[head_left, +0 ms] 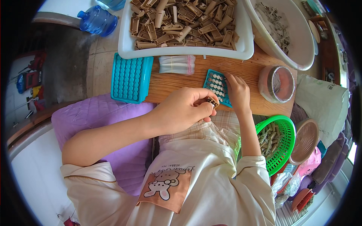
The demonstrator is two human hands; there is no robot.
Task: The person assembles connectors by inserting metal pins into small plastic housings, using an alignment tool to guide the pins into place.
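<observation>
From my remote view, the left hand (181, 109) pinches a brown casing (213, 101) near the worktop (166, 86), apparently so its inside shows. The right hand (239, 92) meets the disc tray (227, 100); its grip I can't tell. The far bin (184, 52) seemingly sits within reach.

One blue plastic water-cooler bottle (98, 22) (a second blue bottle (114, 3) is cut off at the upper edge); one purple quilted cushion (85, 116); one dusty-pink perforated basket (306, 141); one whitish sack (326, 103); one bright pink bag (309, 162); crumpled clear plastic (292, 186).
</observation>
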